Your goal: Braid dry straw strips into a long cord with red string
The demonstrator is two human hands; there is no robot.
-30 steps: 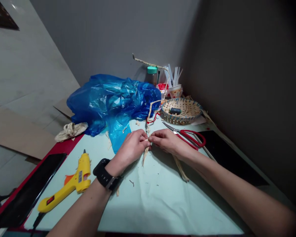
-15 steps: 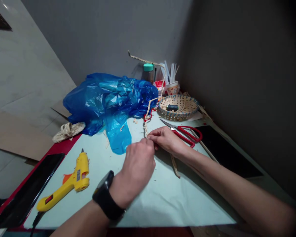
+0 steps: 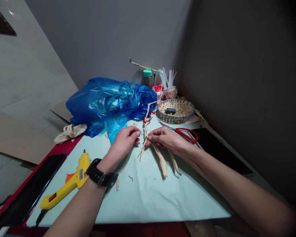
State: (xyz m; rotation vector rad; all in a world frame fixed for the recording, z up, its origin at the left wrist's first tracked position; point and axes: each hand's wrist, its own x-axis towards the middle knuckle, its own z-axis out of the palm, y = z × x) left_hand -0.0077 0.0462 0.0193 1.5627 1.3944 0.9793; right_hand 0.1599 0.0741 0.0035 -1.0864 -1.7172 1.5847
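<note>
A braided cord of dried straw-coloured strips [image 3: 148,108] runs from the back of the table toward me and ends in loose strips [image 3: 160,158] fanned out on the pale green sheet [image 3: 153,197]. My right hand [image 3: 166,138] pinches the cord where the braid ends. My left hand [image 3: 124,141], a black watch on its wrist, is curled just left of the strips, fingertips close to one thin strip; whether it grips that strip I cannot tell.
Red-handled scissors [image 3: 185,133] lie behind my right hand. A woven basket [image 3: 176,110], a cup of sticks [image 3: 170,92] and a jar [image 3: 148,77] stand at the back. A blue plastic bag [image 3: 108,102] is at back left, a yellow glue gun [image 3: 69,184] at front left.
My left hand drew back toward me over the strips, then returned to the left of the braid end. The loose strips now lie spread out wider on the sheet.
</note>
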